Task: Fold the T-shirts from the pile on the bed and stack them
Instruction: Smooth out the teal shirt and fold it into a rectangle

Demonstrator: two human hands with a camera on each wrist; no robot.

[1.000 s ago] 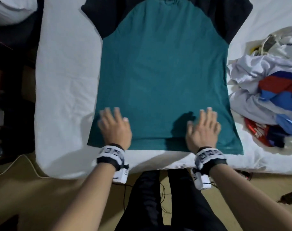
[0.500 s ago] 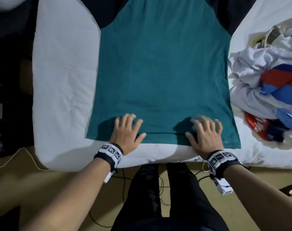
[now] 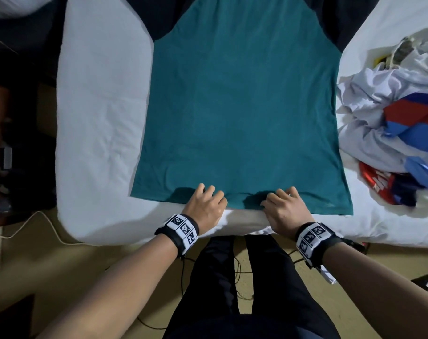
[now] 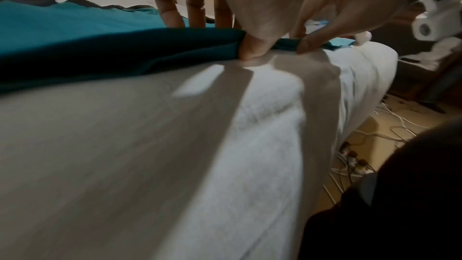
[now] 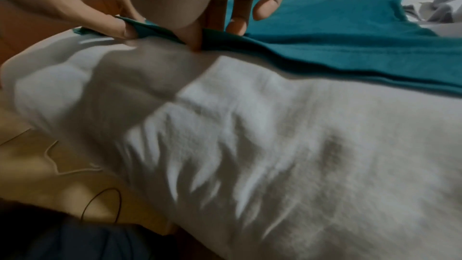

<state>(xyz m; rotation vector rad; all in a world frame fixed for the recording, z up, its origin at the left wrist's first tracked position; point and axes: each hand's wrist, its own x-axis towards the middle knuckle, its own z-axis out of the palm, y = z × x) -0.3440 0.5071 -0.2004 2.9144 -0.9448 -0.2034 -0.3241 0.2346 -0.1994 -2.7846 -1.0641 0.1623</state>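
both arms reach down to the near edge of the bed (image 3: pixel 98 118), left hand (image 3: pixel 204 207) and right hand (image 3: pixel 285 209) side by side, each pinching the bottom hem of the teal T-shirt (image 3: pixel 242 106) lying flat, thumb under, fingers on top. writing on the pile (image 3: pixel 399 133) at right unreadable

T-shirt (image 3: pixel 242 113): matt teal knit cloth, smooth, with dark cloth sleeves. Bed (image 3: pixel 98 123) cover: white matt cloth, finely creased, slightly rough in weave. Pile (image 3: pixel 391 133) at the bed's right edge: crumpled cloth. Wristbands (image 3: pixel 181 228): black fabric straps carrying printed white panels.
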